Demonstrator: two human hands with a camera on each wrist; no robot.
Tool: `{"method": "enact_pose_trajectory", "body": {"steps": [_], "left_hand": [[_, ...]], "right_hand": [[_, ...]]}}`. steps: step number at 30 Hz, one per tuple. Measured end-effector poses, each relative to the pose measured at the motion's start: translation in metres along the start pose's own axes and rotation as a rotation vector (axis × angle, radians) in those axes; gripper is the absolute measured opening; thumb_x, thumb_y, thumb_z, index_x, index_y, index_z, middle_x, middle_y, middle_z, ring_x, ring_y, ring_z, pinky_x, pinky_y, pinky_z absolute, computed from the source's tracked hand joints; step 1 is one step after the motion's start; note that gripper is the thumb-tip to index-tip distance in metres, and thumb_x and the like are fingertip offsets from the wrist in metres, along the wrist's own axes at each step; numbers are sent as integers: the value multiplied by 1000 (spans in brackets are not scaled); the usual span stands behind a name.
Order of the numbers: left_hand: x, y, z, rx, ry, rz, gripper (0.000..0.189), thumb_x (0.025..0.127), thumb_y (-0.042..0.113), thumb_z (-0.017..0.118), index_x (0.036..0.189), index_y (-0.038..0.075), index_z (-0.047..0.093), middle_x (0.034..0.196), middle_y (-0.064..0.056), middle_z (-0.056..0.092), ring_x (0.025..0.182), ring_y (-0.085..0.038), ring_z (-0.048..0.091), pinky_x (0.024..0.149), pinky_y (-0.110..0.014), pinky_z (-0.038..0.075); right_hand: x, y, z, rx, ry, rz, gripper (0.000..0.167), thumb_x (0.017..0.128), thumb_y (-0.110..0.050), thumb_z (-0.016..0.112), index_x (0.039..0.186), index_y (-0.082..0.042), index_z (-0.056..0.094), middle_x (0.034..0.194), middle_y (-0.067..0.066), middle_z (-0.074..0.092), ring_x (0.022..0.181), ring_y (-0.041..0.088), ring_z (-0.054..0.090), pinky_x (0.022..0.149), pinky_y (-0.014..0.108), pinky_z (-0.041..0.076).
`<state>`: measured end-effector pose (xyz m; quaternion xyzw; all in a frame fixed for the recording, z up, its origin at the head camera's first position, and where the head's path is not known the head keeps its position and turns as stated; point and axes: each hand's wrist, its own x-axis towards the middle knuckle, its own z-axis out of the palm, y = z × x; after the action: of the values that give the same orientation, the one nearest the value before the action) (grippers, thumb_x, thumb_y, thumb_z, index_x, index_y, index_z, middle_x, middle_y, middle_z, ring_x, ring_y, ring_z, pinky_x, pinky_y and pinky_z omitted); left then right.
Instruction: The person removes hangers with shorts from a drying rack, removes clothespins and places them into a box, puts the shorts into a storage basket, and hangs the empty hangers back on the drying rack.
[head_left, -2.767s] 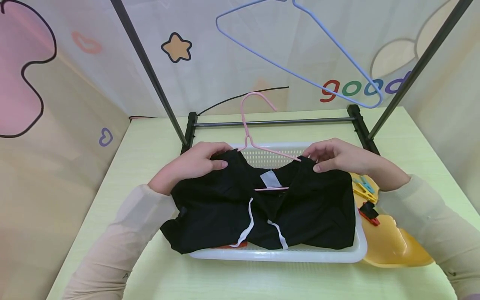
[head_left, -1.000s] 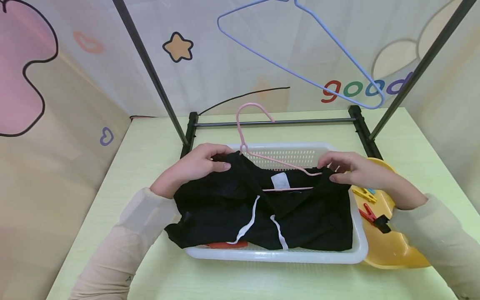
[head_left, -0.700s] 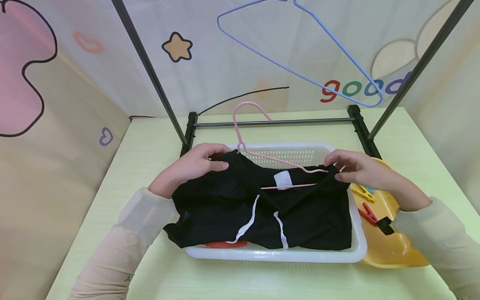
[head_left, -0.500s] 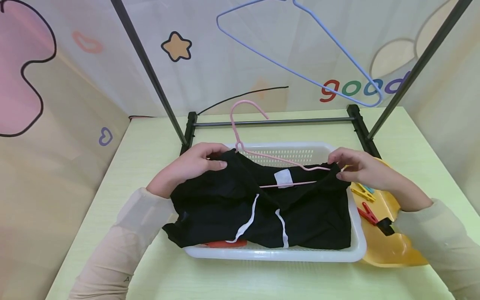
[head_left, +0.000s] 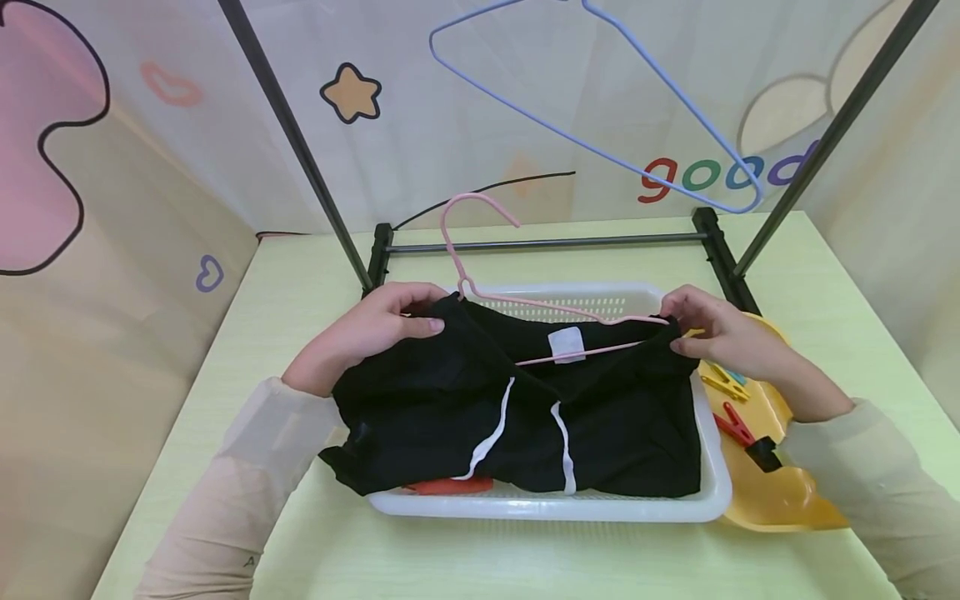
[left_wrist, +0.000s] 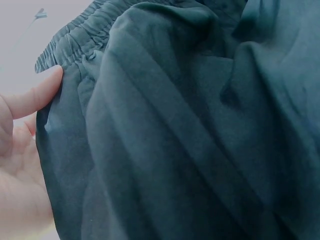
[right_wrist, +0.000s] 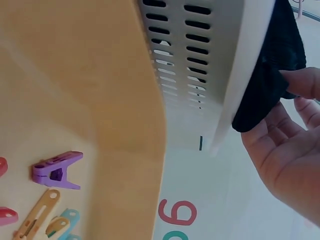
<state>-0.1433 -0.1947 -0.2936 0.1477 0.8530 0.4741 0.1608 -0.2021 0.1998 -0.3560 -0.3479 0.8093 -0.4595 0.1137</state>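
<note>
Black drawstring pants (head_left: 630,425) with white cords lie over the white basket (head_left: 547,508). A pink hanger (head_left: 446,229) runs inside their waist opening, its hook rising at the back and its lower bar crossing below the white label. My left hand (head_left: 382,321) pinches the left of the waist; the left wrist view shows its thumb (left_wrist: 42,92) on the gathered waistband (left_wrist: 70,47). My right hand (head_left: 727,329) pinches the right corner of the waist, where the hanger's end goes into the cloth. The hanger's left end is hidden by fabric.
A blue hanger (head_left: 555,127) hangs above, between the dark rack poles (head_left: 292,133). Right of the basket stands a yellow tray (head_left: 787,504) with clothespins, among them a red one (head_left: 735,423) and a purple one (right_wrist: 56,170). Something red (head_left: 450,486) shows under the pants.
My right hand has moved outward to the right, stretching the waist wider. The pink hanger has shifted left, its right arm reaching into the right corner. My left hand has barely moved.
</note>
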Motion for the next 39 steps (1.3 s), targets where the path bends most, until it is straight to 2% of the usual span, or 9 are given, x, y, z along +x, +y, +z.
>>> {"method": "enact_pose_trajectory", "body": {"steps": [7, 12, 15, 20, 27, 30, 35, 37, 39], "left_hand": [[0, -3, -3, -22, 6, 23, 25, 86, 6, 52, 111, 4, 56, 91, -10, 57, 84, -23, 52, 79, -32, 44], [-2, -2, -5, -29, 13, 42, 26, 86, 5, 53, 111, 2, 56, 91, -11, 57, 83, -23, 51, 77, -31, 44], [-2, -1, -4, -31, 12, 52, 26, 85, 5, 53, 111, 2, 56, 91, -11, 57, 84, -23, 51, 78, -31, 44], [-2, 2, -2, -15, 12, 59, 27, 85, 5, 54, 112, 2, 56, 91, -10, 56, 84, -23, 50, 77, -32, 43], [-2, 4, 0, -1, 11, 62, 25, 85, 5, 54, 110, 3, 57, 89, -9, 56, 82, -22, 50, 74, -31, 43], [-2, 5, 1, -2, 9, 55, 24, 85, 6, 54, 109, 4, 58, 88, -7, 56, 83, -22, 49, 75, -31, 42], [-1, 4, 2, -2, 8, 50, 22, 85, 5, 54, 107, 4, 58, 88, -7, 55, 83, -22, 49, 76, -31, 41], [-1, 4, 2, -3, 8, 49, 23, 85, 5, 54, 107, 4, 58, 88, -8, 55, 84, -22, 49, 76, -31, 41], [-2, 4, 3, -3, 7, 46, 23, 85, 5, 54, 108, 4, 58, 88, -8, 56, 84, -22, 49, 77, -32, 41]], "right_hand": [[1, -1, 2, -22, 1, 87, 34, 80, 6, 56, 110, 0, 40, 104, -1, 44, 81, 12, 52, 70, 17, 47], [7, -5, 4, -11, -48, 145, 37, 80, 6, 55, 113, 1, 38, 115, 15, 44, 89, 23, 47, 72, 19, 47], [9, -8, 6, -1, -73, 178, 38, 80, 6, 54, 115, 1, 38, 121, 19, 42, 99, 31, 46, 80, 29, 49], [13, -9, 8, 17, -114, 189, 38, 82, 4, 53, 116, -1, 39, 121, 20, 45, 106, 36, 48, 85, 45, 45], [13, -8, 6, 30, -201, 184, 40, 81, 9, 48, 120, 2, 44, 114, 19, 47, 87, 18, 50, 71, 20, 46], [13, -7, 5, 53, -237, 173, 43, 81, 8, 47, 123, 3, 42, 117, 19, 45, 85, 19, 49, 69, 23, 46], [12, -5, 3, 122, -274, 157, 45, 83, -1, 52, 127, -2, 39, 133, 18, 34, 109, 36, 44, 83, 30, 48], [13, -5, 2, 144, -282, 148, 45, 84, -4, 53, 127, -4, 39, 132, 14, 37, 112, 36, 44, 84, 30, 47], [14, -7, 1, 146, -278, 126, 44, 85, -7, 54, 126, -5, 40, 128, 6, 43, 110, 28, 47, 83, 28, 47]]}}
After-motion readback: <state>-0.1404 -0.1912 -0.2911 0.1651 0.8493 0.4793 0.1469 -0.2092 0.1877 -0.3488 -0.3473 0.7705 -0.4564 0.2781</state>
